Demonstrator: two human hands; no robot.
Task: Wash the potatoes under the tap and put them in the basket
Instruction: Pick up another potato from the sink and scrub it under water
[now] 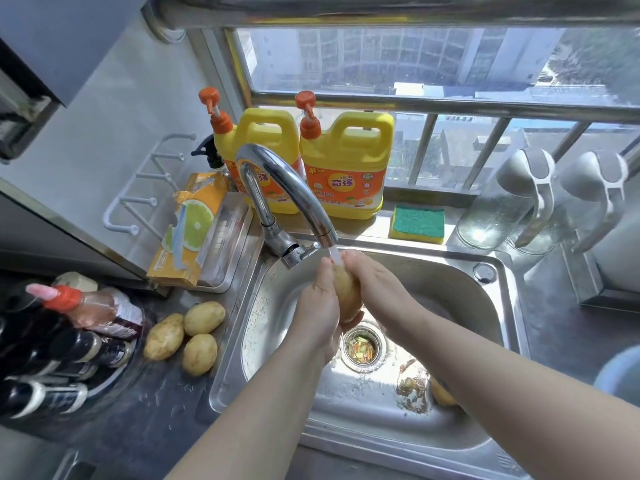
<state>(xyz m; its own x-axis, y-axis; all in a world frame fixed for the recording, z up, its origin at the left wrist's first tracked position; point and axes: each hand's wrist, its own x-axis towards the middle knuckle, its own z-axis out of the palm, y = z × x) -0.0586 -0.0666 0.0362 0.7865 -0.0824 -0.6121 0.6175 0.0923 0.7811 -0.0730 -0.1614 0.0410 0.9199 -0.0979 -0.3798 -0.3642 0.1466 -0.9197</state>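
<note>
Head view: your left hand and right hand hold 1 tan oval potato under the curved chrome tap, fingers wrapped round it. Step: rinsing. 3 more tan potatoes wait on the dark table. Next, likely: carry it to the basket, which I cannot identify.

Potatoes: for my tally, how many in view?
5 potatoes: three on the counter, one in left hand and right hand, one in the sink, half under an arm.

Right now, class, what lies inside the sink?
Peel scraps lie in the drain strainer; debris and one potato lie near the front, the potato half covered by the right forearm.
</note>
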